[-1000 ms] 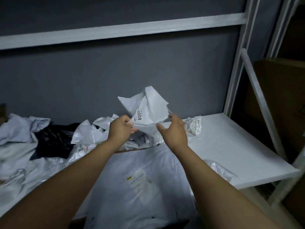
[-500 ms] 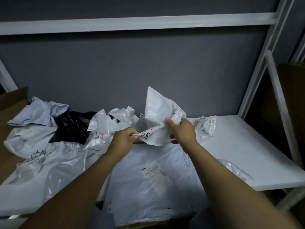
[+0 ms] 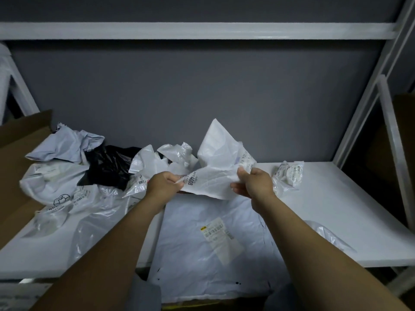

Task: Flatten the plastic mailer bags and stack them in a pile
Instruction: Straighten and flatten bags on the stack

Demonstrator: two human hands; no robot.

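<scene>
Both hands are raised in front of the grey wall (image 3: 202,90), and between them they hold one crumpled white mailer bag (image 3: 219,162) in the air, above the white shelf (image 3: 350,198). The left hand (image 3: 165,186) pinches the bag's lower left edge, fingers curled round the plastic beside a printed number. The right hand (image 3: 254,184) grips the right edge, thumb on top near a strip of printed text, fingers curled beneath. The stretch of bag between the hands is pulled fairly taut, while its upper part stands up in a creased peak. Directly below it a large white mailer bag (image 3: 197,265) lies flat, its near edge hanging over the front of the shelf, with a shipping label (image 3: 216,232) facing up. To the left sits a loose heap of unflattened bags: a black bag (image 3: 107,167) in the middle, a pale grey bag (image 3: 65,144) behind it, a white bag with a box drawing (image 3: 51,187) in front, and clear plastic bags (image 3: 94,221) spilling toward the shelf's front edge. A brown cardboard flap (image 3: 20,153) borders the heap on the far left. A small crumpled bag (image 3: 289,175) rests on the shelf just beside the right hand, and another clear bag (image 3: 330,239) lies near the right forearm. A white rack upright (image 3: 368,104) rises at the right.
</scene>
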